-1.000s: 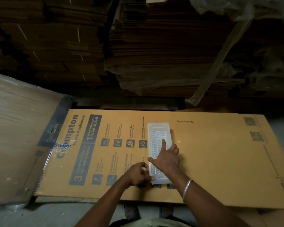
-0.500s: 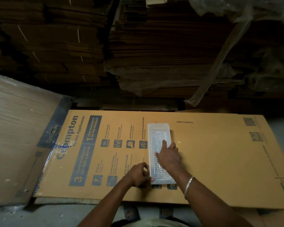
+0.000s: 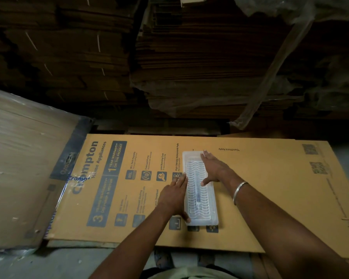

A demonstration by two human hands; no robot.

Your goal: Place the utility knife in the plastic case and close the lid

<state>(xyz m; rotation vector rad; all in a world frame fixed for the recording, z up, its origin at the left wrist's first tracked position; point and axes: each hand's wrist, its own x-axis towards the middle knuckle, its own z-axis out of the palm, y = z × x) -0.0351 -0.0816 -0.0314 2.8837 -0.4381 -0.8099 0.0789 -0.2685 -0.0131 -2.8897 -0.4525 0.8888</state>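
Observation:
A long translucent plastic case (image 3: 198, 198) with a wavy-ribbed lid lies flat on a big printed cardboard sheet (image 3: 270, 188). A dark slim shape, likely the utility knife (image 3: 197, 193), shows faintly through the lid. My left hand (image 3: 174, 196) lies flat along the case's left edge, fingers stretched, thumb near its near corner. My right hand (image 3: 215, 168) rests spread on the far right part of the lid, fingertips at the far end, thumb on the ribbed top. A metal bangle (image 3: 239, 191) circles my right wrist.
Tall stacks of flattened cardboard (image 3: 189, 57) rise behind the sheet, some under plastic wrap. A plastic-wrapped bundle (image 3: 24, 168) sits to the left. Grey floor and my feet (image 3: 163, 260) show below the sheet's near edge.
My left hand has opened from a fist at the case's near left corner and slid up along its left side. My right hand has moved forward to the far end of the lid.

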